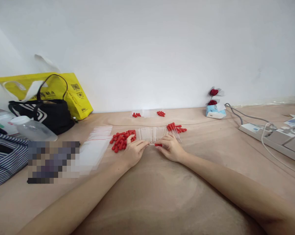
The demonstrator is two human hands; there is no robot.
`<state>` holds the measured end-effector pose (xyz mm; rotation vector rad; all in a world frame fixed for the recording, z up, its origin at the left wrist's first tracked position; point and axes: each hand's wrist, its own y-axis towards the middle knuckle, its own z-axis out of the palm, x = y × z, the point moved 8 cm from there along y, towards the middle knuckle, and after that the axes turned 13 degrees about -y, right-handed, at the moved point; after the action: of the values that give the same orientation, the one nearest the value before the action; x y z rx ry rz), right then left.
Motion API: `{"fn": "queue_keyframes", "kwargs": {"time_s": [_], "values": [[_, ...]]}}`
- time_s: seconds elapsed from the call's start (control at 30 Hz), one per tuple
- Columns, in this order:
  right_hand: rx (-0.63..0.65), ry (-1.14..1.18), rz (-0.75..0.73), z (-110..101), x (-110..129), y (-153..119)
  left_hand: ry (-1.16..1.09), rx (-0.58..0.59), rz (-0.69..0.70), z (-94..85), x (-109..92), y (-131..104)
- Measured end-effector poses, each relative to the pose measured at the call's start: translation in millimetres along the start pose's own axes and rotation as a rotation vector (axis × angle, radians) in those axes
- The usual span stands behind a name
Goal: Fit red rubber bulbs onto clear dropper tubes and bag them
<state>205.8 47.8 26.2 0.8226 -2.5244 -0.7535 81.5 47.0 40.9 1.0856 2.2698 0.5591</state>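
Both hands meet at a thin clear tube [152,144] lying level between them. My left hand [135,150] is closed on the tube's left end. My right hand [170,148] pinches a small red rubber piece [158,145] at the tube's right end. Just beyond the hands lies a row of clear tubes [151,134]. A pile of red rubber pieces [120,140] sits beside my left hand. Past my right hand, several tubes with red ends [174,127] lie at a slant.
Clear plastic bags [93,153] lie left of the red pile. Two bagged red groups [146,113] are by the wall. A yellow bag [80,98], black bag [54,116] and striped bag [7,158] stand left. Right are a tissue pack [216,112] and power strip [272,140].
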Motion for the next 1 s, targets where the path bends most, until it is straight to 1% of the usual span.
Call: {"fn": "queue_keyframes", "kwargs": {"time_s": [0.23, 0.37, 0.57, 0.83, 1.0], "values": [[-0.011, 0.026, -0.012, -2.9, 1.7, 0.5, 0.010, 0.002, 0.027, 2.9, 2.1, -2.3], [-0.022, 0.015, -0.042, -3.4, 3.3, -0.1, 0.021, 0.019, 0.082, 4.4, -3.0, -2.5], [-0.054, 0.021, -0.087, -5.5, 4.9, -1.7, 0.057, 0.050, 0.108, 7.2, -8.8, -3.1], [-0.057, 0.059, -0.140, -2.7, 5.0, -3.8, 0.047, 0.010, 0.233, 7.1, -20.2, -5.3], [-0.084, 0.058, -0.159, -3.5, 6.6, -3.8, 0.053, -0.006, 0.250, 6.4, -21.5, -5.1]]}}
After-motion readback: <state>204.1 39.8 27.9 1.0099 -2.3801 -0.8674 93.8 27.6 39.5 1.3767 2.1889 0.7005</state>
